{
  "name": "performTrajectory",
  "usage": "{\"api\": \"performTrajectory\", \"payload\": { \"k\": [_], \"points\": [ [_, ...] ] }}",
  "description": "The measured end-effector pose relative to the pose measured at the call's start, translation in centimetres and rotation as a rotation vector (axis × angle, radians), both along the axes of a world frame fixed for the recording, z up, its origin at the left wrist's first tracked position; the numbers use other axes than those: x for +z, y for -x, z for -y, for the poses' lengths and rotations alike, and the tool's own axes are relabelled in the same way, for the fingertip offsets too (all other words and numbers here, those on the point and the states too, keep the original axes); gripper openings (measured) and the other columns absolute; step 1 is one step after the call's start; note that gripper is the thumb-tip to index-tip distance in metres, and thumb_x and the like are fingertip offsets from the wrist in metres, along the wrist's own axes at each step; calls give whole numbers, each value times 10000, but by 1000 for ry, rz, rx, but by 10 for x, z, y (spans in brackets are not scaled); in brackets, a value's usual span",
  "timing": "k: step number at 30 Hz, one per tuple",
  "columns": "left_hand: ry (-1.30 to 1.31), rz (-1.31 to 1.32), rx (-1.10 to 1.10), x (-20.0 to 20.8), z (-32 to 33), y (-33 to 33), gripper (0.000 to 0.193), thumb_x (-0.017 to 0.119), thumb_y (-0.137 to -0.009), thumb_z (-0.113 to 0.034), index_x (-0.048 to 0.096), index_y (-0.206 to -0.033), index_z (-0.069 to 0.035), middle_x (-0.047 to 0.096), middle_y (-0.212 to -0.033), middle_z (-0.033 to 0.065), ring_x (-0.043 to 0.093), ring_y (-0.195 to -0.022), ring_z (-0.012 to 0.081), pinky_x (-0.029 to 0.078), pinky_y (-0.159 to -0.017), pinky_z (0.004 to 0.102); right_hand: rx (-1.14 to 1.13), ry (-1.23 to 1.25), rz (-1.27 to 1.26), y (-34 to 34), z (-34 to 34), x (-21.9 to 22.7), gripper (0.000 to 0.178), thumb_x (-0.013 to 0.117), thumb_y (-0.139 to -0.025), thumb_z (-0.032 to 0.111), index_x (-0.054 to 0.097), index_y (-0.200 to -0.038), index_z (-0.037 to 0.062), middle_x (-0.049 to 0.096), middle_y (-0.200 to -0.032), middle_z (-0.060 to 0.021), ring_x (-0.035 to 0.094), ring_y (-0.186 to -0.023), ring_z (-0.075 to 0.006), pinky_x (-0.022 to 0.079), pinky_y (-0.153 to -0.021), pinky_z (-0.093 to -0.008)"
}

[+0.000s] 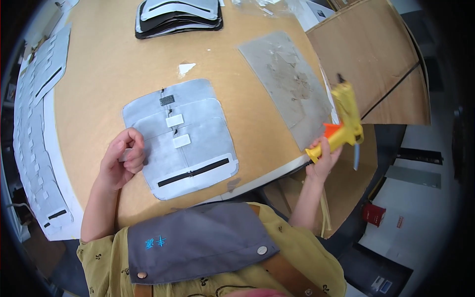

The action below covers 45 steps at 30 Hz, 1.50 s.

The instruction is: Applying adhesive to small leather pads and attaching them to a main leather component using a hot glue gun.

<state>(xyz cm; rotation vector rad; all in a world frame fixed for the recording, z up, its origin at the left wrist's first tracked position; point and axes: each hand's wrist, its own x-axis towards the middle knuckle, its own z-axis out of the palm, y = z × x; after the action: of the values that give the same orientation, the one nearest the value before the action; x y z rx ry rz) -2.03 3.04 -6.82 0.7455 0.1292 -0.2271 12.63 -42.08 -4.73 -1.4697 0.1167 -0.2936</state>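
In my right hand [321, 162], off the table's right edge, is a yellow hot glue gun [349, 111] with an orange trigger and a dark nozzle pointing away from me. A pale glue stick [356, 157] sticks out of its rear. My left hand [118, 162] is closed with curled fingers around a small pale piece [126, 155], partly hidden. It hovers beside the left edge of a grey layered fabric panel [205, 153]. Down the panel's middle run a dark textured patch [167, 100], two white rectangular patches [181, 141] and, nearest me, a black strip [194, 172].
A stack of similar panels [178, 22] lies at the far side of the table [99, 64]. Overlapping grey panels [37, 128] line the left edge. A stained grey sheet [287, 81] lies at right, near a cardboard box [371, 59]. A white scrap [186, 69] sits beyond the panel.
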Motion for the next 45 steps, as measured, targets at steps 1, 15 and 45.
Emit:
{"api": "performTrajectory", "payload": {
  "k": [1, 15, 45],
  "points": [
    [-15, 16, -10, -1, 0, -1, 394, 563, -978, -401, 506, -1047, -18, 362, -700, -53, 292, -544, 27, 217, -449, 186, -57, -13, 71, 0, -2, 4, 427, 649, -895, 50, 466, -1280, 54, 594, -967, -86, 572, -661, -145, 495, -583, -281],
    [-1571, 414, 84, 46, 27, -36, 154, 688, -902, -95, 681, -1053, -64, 631, -821, 95, 617, -647, 250, 500, -582, 323, 663, -878, 159, -10, -6, 20, 675, 671, -863, 116, 391, -1476, 82, 495, -1443, -97, 545, -634, -133, 494, -608, -288],
    [-1951, 759, -209, 24, 178, -223, 579, 572, -929, -535, 489, -1435, -267, 512, -1455, 97, 708, -858, 291, 574, -657, 390, 676, -910, 395, -12, 28, 15, 587, 613, -934, 150, 346, -1450, 65, 466, -1400, -86, 533, -540, -121, 439, -513, -285]
  ]
}}
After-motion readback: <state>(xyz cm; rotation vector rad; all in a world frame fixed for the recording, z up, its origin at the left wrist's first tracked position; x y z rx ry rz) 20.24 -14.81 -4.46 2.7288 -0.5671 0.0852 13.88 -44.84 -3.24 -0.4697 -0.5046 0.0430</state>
